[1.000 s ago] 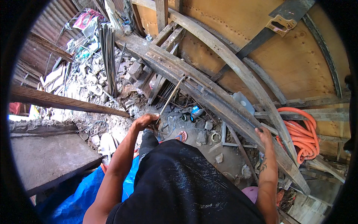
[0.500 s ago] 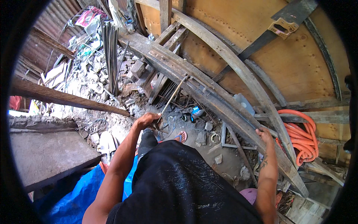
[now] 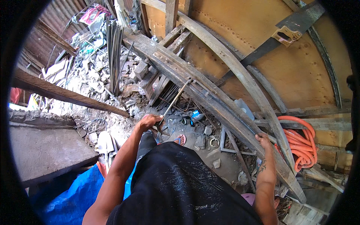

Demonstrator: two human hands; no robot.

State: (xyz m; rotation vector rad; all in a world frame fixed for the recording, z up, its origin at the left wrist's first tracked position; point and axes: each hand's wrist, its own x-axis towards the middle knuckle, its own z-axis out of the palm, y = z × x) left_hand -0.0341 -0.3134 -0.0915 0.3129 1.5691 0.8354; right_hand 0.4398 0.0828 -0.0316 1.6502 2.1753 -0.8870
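Note:
My left hand [image 3: 149,122] is closed around the near end of a long thin metal rod [image 3: 174,100]. From there the rod slants up and away, and its far end meets small metal pieces [image 3: 192,80] on top of a heavy wooden beam [image 3: 221,107]. Farther right, my right hand [image 3: 263,140] lies at the beam with its fingers curled. They appear closed on a thin dark steel bar [image 3: 235,119] that runs along the beam's top; the fingers partly hide the grip.
A bundle of upright steel bars [image 3: 113,56] stands by rubble [image 3: 88,71] at far left. An orange hose [image 3: 300,146] lies coiled at right. A handsaw [image 3: 287,35] hangs near the plywood wall. A wooden pole [image 3: 71,95] juts in from the left, above a concrete slab [image 3: 48,153].
The view has shifted slightly. Both hands keep their places, and the rod still slants from my left hand to the beam at nearly the same angle.

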